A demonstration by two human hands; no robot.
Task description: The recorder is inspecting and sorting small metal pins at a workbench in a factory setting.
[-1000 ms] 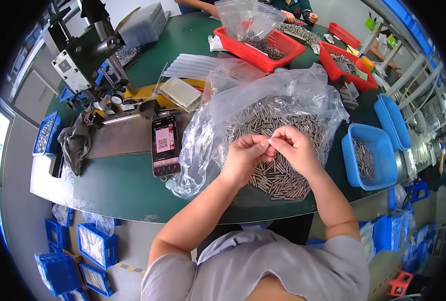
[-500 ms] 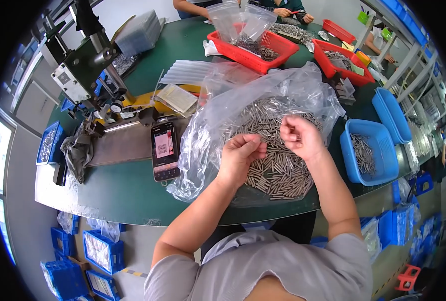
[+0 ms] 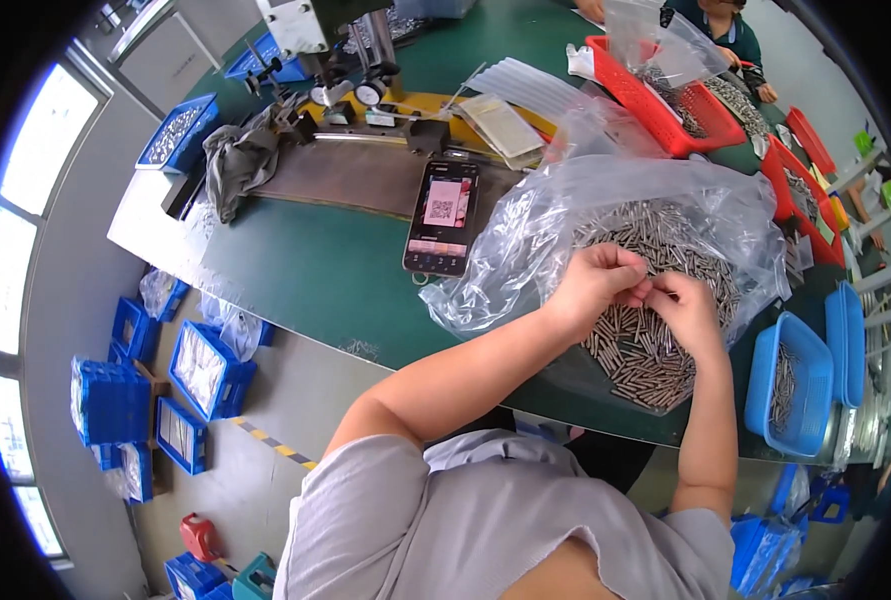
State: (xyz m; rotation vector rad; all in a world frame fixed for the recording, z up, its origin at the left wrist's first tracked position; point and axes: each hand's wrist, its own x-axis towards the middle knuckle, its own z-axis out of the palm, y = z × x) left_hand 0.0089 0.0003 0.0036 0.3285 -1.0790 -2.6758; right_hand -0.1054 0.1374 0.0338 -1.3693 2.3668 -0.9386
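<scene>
My left hand (image 3: 597,284) and my right hand (image 3: 689,312) meet fingertip to fingertip over a heap of slim metal pins (image 3: 643,368). The fingers of both hands are closed in a pinch. Whatever sits between them is too small and too covered to make out. The pins lie on a spread clear plastic bag (image 3: 510,235), whose crumpled edges rise around the heap on its left and far sides.
Left of the bag a phone (image 3: 441,222) lies by a metal fixture with dial gauges (image 3: 369,93) and a grey rag (image 3: 237,165). Red baskets (image 3: 677,138) of parts stand beyond. At right is a blue basket (image 3: 803,415) with pins. Another person (image 3: 730,50) sits across the table.
My hands were a little apart over the pins; now their fingertips come together. The view has swung left, so the table appears farther right and tilted.
</scene>
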